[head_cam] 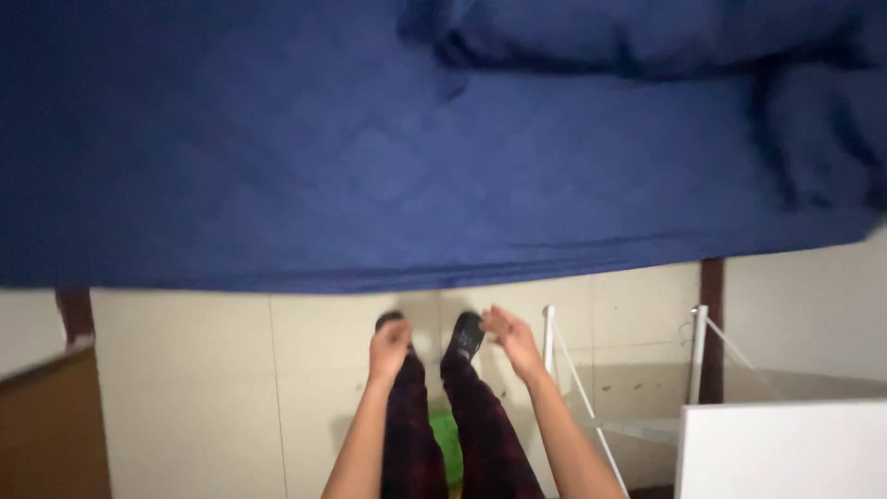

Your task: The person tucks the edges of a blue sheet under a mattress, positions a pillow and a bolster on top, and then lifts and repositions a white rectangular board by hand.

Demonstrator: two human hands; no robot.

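Both hands are empty. The left hand (389,346) has a loosely curled grip and the right hand (511,340) an open grip. The blue bed cover (388,166) hangs just above both grips, not touching.

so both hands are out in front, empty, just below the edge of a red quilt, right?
Not quite: the quilt is dark blue, not red. The head view shows it. The rest stands: the left hand and right hand are both out in front, empty, just below its edge.
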